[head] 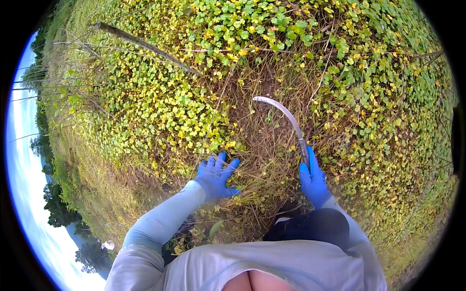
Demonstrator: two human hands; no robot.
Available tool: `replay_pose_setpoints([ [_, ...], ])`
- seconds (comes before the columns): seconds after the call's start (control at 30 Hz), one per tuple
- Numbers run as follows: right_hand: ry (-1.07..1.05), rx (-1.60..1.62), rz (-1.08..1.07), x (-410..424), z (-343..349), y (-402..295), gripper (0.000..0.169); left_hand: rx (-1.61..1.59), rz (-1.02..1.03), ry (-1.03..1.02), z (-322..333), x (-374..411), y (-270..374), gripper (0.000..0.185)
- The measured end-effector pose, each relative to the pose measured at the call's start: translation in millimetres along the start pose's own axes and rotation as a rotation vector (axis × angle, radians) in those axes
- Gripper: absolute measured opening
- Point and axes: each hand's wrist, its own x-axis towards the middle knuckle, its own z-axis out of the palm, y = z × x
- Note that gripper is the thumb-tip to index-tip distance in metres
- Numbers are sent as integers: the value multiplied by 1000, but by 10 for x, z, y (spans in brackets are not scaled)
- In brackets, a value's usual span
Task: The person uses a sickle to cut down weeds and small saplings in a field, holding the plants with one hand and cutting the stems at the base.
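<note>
My right hand, in a blue glove, grips the dark handle of a sickle. Its curved metal blade arcs up and to the left over a patch of brown soil and dry stems. My left hand, gloved in blue as well, has its fingers spread and holds nothing. It is at the lower edge of low, yellow-green leafy plants, beside loose straw-like stems. Whether its palm touches the stems is hidden.
A bare wooden stick slants out of the plants at the upper left. Thin dry twigs stand around the soil patch. Dense green ground cover spreads to the right. My dark-clad knee is close below my right hand. Trees and sky lie at the far left.
</note>
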Motion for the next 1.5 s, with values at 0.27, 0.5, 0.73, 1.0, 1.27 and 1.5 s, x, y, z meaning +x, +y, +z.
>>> replay_pose_setpoints([
  [0.27,-269,-234,58,-326,194,256,63,220,-5,-51,812,-142,91,94],
  [0.5,-160,-188,-198,245,35,-206,62,155,-132,-9,601,-334,-633,73],
  [0.73,-144,-412,-363,548,-303,-662,61,340,-657,-523,585,-1922,-2357,53],
  [1.0,-219,-601,-246,530,-145,-930,62,89,-319,-324,426,-1364,-1826,45],
  [1.27,-307,-1049,-59,399,-15,-1904,61,650,136,405,-49,402,-715,95],
  [1.5,-318,-868,129,141,397,-1965,68,373,191,201,-385,901,-1117,74],
])
